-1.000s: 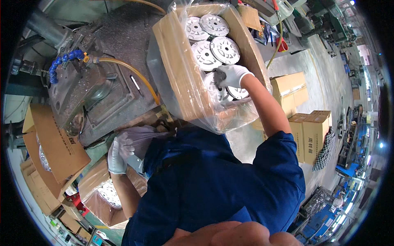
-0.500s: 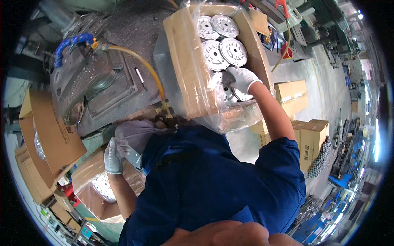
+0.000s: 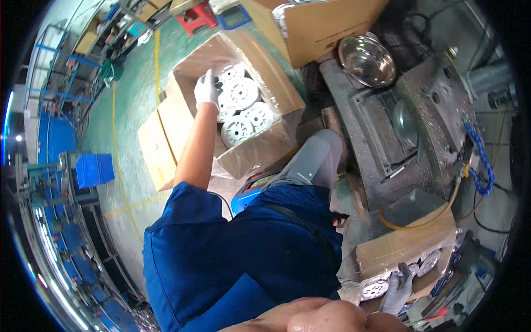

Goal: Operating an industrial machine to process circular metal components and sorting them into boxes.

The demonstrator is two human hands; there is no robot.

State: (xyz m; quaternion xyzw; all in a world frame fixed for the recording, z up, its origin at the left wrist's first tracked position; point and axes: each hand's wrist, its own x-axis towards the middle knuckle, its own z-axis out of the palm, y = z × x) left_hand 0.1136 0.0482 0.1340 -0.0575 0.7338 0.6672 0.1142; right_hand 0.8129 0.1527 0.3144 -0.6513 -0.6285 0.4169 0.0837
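Your two hands are well apart. Your gloved left hand (image 3: 207,91) reaches to the left side of the plastic-lined left carton (image 3: 251,159), at the edge of the silvery slotted discs (image 3: 243,94) lying inside it; you cannot tell whether its fingers grip one. Your gloved right hand (image 3: 397,294) is over the near right carton (image 3: 404,240), beside its pale discs (image 3: 375,289), and its grip is unclear too. Between the cartons, the metal table (image 3: 379,188) carries a pen (image 3: 400,170), with a shiny bowl (image 3: 366,58) at its far end.
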